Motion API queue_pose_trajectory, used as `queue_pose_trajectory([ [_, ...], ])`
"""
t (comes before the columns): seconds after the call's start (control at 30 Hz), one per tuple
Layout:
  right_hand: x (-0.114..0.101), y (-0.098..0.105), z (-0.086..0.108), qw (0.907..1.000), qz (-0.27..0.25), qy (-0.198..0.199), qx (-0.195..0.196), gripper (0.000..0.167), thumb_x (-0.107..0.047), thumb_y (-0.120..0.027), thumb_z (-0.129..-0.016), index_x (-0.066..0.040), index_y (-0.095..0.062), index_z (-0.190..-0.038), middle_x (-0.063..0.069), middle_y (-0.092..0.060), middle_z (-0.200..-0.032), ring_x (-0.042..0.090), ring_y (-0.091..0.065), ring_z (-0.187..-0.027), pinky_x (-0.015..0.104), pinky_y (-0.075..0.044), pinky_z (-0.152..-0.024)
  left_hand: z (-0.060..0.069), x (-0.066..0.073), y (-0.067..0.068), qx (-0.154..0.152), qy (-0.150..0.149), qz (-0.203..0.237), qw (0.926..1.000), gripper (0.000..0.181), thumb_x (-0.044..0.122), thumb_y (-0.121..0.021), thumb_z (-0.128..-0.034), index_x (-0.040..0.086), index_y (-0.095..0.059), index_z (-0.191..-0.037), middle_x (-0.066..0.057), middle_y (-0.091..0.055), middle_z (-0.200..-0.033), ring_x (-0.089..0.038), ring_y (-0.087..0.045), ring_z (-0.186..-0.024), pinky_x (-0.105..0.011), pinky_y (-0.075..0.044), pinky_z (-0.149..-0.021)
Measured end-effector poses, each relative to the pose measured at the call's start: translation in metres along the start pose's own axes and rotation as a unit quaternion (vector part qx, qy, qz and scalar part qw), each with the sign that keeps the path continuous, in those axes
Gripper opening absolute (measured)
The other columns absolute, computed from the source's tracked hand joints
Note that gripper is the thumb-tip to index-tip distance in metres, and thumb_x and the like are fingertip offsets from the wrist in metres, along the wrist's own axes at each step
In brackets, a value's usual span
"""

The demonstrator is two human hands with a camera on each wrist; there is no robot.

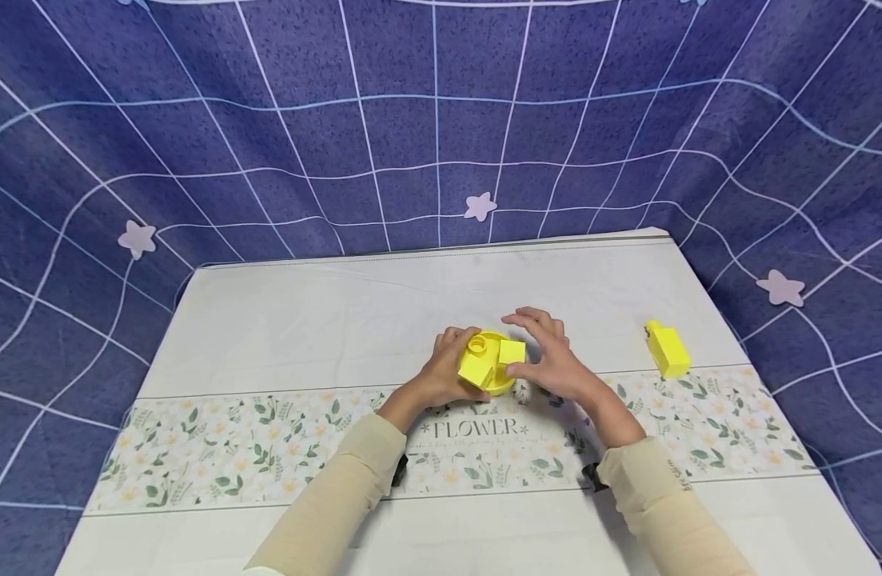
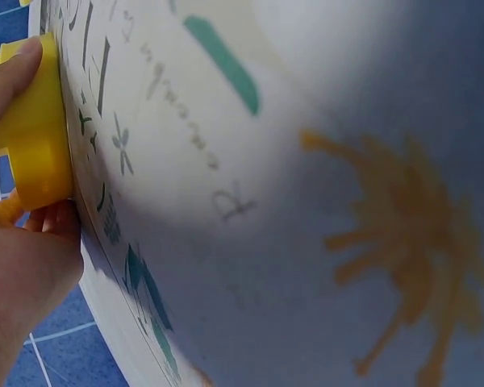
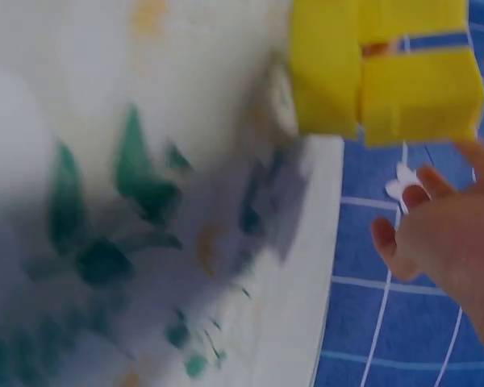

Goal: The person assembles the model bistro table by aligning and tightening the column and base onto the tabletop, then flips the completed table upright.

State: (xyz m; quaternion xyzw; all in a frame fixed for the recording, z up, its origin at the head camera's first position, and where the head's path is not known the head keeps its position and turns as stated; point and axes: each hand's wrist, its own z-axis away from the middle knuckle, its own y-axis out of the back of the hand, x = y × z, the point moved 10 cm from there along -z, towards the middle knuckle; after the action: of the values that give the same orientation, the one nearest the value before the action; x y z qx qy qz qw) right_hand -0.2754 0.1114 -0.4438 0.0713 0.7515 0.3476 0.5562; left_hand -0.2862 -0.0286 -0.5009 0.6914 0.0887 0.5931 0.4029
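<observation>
A round yellow base (image 1: pixel 502 386) carries two yellow blocks, one at the front left (image 1: pixel 476 371) and one at the right (image 1: pixel 512 352), plus a short hollow cylinder (image 1: pixel 477 344). Around the left side of the base curls the left hand (image 1: pixel 443 374), gripping it. In the left wrist view that hand (image 2: pixel 20 270) has its thumb on the yellow piece (image 2: pixel 44 165). The right hand (image 1: pixel 556 366) is spread at the right block, thumb at its lower edge, other fingers raised away. In the right wrist view, the right hand (image 3: pixel 460 234) is beside a block (image 3: pixel 421 97).
Another yellow block with a round knob (image 1: pixel 668 352) lies on the table to the right. The white table cover (image 1: pixel 282 320) has a floral band with lettering. A blue gridded curtain (image 1: pixel 412 136) with stars hangs behind and at both sides.
</observation>
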Motion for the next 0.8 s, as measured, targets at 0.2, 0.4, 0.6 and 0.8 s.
queue_pose_trajectory([
  [0.2,0.0,0.004,0.001,0.9951,-0.043,0.012,-0.088,0.052,-0.01,-0.068,-0.087,-0.018,-0.056,-0.137,0.008,-0.018,-0.158,0.035,-0.01,-0.139,0.071,-0.017,-0.102,0.0,0.0,0.0,0.001,-0.002,0.002,1.0,0.109,0.03,-0.094,-0.0572,0.019,-0.034,-0.148,-0.004,-0.038,-0.131,-0.019,-0.031,-0.119,-0.043,-0.035,-0.103],
  [0.4,-0.002,0.0,-0.007,0.9983,-0.01,-0.001,-0.058,0.04,-0.018,-0.075,-0.082,-0.013,-0.058,-0.118,0.016,-0.032,-0.149,0.039,-0.021,-0.132,0.07,-0.015,-0.101,0.0,0.001,-0.001,-0.001,-0.004,0.006,1.0,0.11,0.03,-0.094,-0.0579,0.018,-0.033,-0.148,-0.004,-0.038,-0.132,-0.019,-0.031,-0.12,-0.042,-0.034,-0.104],
  [0.6,-0.008,-0.001,-0.018,0.9985,0.049,-0.005,0.024,0.045,-0.031,-0.079,-0.08,-0.008,-0.05,-0.107,0.019,-0.041,-0.139,0.036,-0.031,-0.12,0.058,-0.019,-0.095,-0.001,0.001,-0.002,-0.006,-0.004,0.011,0.9999,0.11,0.03,-0.094,-0.0588,0.016,-0.032,-0.149,-0.005,-0.038,-0.133,-0.019,-0.03,-0.12,-0.042,-0.034,-0.104],
  [0.8,-0.013,-0.002,-0.018,0.9993,0.022,0.022,-0.023,0.054,-0.025,-0.073,-0.085,-0.018,-0.056,-0.136,0.007,-0.029,-0.153,0.033,-0.025,-0.129,0.061,-0.015,-0.101,-0.001,0.001,-0.001,-0.006,-0.005,0.006,0.9999,0.108,0.03,-0.093,-0.0597,0.018,-0.032,-0.149,-0.005,-0.037,-0.131,-0.019,-0.03,-0.118,-0.042,-0.035,-0.103],
])
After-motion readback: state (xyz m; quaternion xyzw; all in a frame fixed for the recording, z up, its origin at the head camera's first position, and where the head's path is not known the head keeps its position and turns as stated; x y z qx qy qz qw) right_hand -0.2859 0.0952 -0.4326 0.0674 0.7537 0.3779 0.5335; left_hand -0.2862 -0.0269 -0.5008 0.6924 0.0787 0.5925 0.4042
